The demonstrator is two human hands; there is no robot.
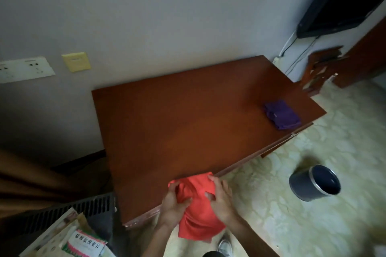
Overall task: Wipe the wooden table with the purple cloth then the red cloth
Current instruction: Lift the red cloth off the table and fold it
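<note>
Your left hand (175, 200) and right hand (219, 196) both grasp the red cloth (198, 210) at the tabletop (177, 127) 6 o'clock edge, hiding its middle; purple cloth (282, 113) lies at 2 o'clock.

Home room: wall-mounted television (342, 0), wastebasket (315, 182)

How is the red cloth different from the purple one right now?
The red cloth is gripped by the left hand and right hand at the wooden table's near edge, hanging off it; the purple cloth lies untouched, folded, near the far right corner. Red looks larger.
</note>
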